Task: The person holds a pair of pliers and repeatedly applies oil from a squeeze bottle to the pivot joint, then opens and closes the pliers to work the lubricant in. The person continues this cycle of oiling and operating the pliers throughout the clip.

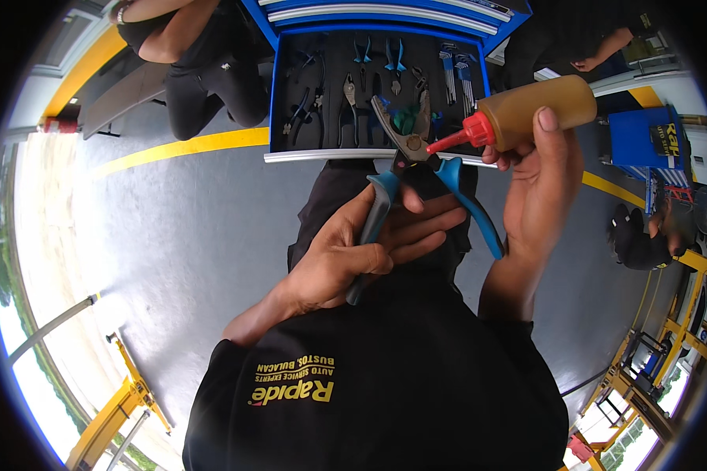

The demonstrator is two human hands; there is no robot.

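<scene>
Clock ref: head view, 12 = top, measured from centre unless noted. Pliers (414, 144) at 1 o'clock, just short of the drawer, in the left hand (342, 247): thumb and palm grasping one grip, other fingers extended loosely under the tool, not clenched. Pliers spread wide; from the pivot, blue-grey handles run to 7 and 4 o'clock, metal jaws parted toward 11 and 12. Right hand (543, 177) at 2 o'clock, grasping a squeeze bottle (538, 114), thumb on the near side, curled fingers underneath. Bottle is amber-brown, tilted nearly flat, red cap (476, 129) aimed at 8 o'clock from the body. Red nozzle (450, 140) ends right at the pliers' pivot; can't tell if tip touches metal or if anything's flowing. At 12: blue tool cabinet (385, 17), one drawer (314, 157) pulled out, dark foam inside holding more pliers (349, 98) plus hex key sets (450, 74) toward its 1 o'clock corner. Co-worker in dark clothes (216, 82) at 11, bent legs; another person (538, 43) between 1 and 2, forearm showing; third (636, 243) low down at 3. Second blue cabinet (628, 141) between 2 and 3. Yellow steel arm (106, 424) at 8, yellow framework (693, 263) around 3 to 4. Grey floor (204, 212), yellow stripe (192, 149) passing the drawer's 8 o'clock corner.
</scene>
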